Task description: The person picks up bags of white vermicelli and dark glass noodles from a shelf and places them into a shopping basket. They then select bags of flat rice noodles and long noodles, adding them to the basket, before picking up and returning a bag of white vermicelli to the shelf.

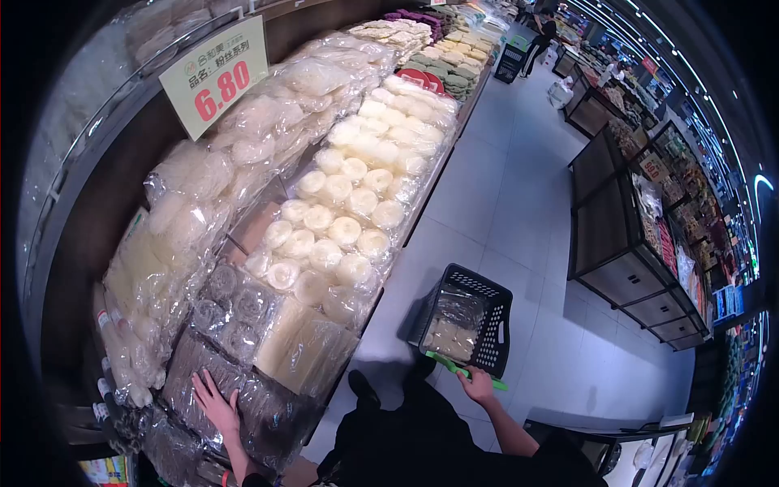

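My left hand [217, 406] lies with its fingers spread on clear-wrapped packs of dark noodles [272, 410] at the lower left of the shelf. Just above it are a pack of tan noodles [299, 345] and round dark bundles [235, 300]. My right hand [477, 385] is closed around the green handle [442, 359] of a black shopping basket [497, 325]. Inside the basket sit a wrapped pack of pale round pieces [450, 338] and a dark wrapped pack [460, 304].
White round noodle bundles [345, 231] fill the shelf beyond, beside clear bags of noodles [243, 154] and a price sign [215, 77]. Across the tiled aisle [479, 187] stands a display counter [608, 215]. A person [542, 40] stands far off near a dark green-trimmed basket [510, 61].
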`<state>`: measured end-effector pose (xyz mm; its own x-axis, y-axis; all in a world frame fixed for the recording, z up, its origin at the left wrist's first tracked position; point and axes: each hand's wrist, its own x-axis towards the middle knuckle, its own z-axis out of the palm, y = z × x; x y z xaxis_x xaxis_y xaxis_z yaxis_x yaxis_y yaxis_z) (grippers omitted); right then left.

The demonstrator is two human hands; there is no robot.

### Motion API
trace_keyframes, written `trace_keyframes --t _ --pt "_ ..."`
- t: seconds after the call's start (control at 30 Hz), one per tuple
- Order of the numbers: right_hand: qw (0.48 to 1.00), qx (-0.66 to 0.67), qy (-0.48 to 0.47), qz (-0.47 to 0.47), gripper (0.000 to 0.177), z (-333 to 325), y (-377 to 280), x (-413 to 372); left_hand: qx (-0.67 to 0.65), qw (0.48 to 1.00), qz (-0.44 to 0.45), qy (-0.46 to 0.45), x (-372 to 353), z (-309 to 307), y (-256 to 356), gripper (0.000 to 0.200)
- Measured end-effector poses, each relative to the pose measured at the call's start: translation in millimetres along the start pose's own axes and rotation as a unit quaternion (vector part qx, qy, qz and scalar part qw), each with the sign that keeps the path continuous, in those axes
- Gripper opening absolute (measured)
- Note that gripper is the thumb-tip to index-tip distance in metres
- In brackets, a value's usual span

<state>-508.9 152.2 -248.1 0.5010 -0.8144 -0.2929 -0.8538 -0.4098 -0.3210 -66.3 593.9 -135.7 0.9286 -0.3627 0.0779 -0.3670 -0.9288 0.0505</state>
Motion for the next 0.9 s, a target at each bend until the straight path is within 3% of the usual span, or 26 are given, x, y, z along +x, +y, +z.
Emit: trace_keyframes --t 0.1,0.17,0.27,0.3,0.33,0.4,0.47,0.53,0.57,0.63,0.67,0.7,0.77,0.8,0.83,0.9 --pt "0.996 0.057 -0.046 0.041 0.05 -5 -7 4 -0.006 0.997 0.004 0.075 8 -1 25 0.088" --pt "0.994 0.054 -0.063 0.072 0.047 -5 -7 8 -0.115 0.982 0.092 0.115 4 -12 86 0.077" --pt "0.99 0.089 -0.076 0.083 0.048 -5 -8 9 -0.292 0.927 0.226 0.058 -5 9 204 0.055" --pt "0.989 0.094 -0.075 0.089 0.048 -3 -6 9 -0.42 0.883 0.208 -0.032 -16 12 253 0.051" --pt "0.99 0.091 -0.07 0.08 0.048 1 -5 11 -0.385 0.869 0.309 -0.036 -20 20 292 0.046" --pt "0.99 0.095 -0.066 0.082 0.05 6 -7 11 -0.393 0.817 0.385 -0.174 -43 31 366 0.04" --pt "0.99 0.102 -0.054 0.081 0.046 12 -10 11 -0.436 0.761 0.416 -0.241 -75 60 426 0.035" --pt "0.992 0.113 -0.044 0.048 0.034 3 -7 10 -0.433 0.738 0.417 -0.306 -109 92 467 0.031" --pt "0.991 0.118 -0.045 0.05 0.034 5 6 19 -0.428 0.739 0.419 -0.309 -125 102 479 0.031" --pt "0.912 0.349 -0.217 -0.015 0.035 10 47 39 -0.376 0.761 0.311 -0.428 -151 118 501 0.031" --pt "0.878 0.416 -0.236 -0.015 0.029 10 63 46 -0.371 0.762 0.311 -0.43 -155 125 506 0.031" --pt "0.877 0.419 -0.236 -0.013 0.029 9 75 55 -0.325 0.796 0.295 -0.416 -158 120 513 0.03" --pt "0.751 0.598 -0.22 0.172 0.022 18 100 70 -0.268 0.839 0.272 -0.387 -166 123 520 0.025" --pt "0.794 0.552 -0.175 0.187 0.026 40 119 79 -0.258 0.852 0.267 -0.369 -168 131 521 0.023" --pt "0.792 0.554 -0.175 0.186 0.026 54 135 90 -0.268 0.854 0.295 -0.334 -170 133 520 0.017" --pt "0.899 0.342 -0.161 0.22 0.028 84 165 125 -0.274 0.855 0.329 -0.293 -165 140 532 0.012"
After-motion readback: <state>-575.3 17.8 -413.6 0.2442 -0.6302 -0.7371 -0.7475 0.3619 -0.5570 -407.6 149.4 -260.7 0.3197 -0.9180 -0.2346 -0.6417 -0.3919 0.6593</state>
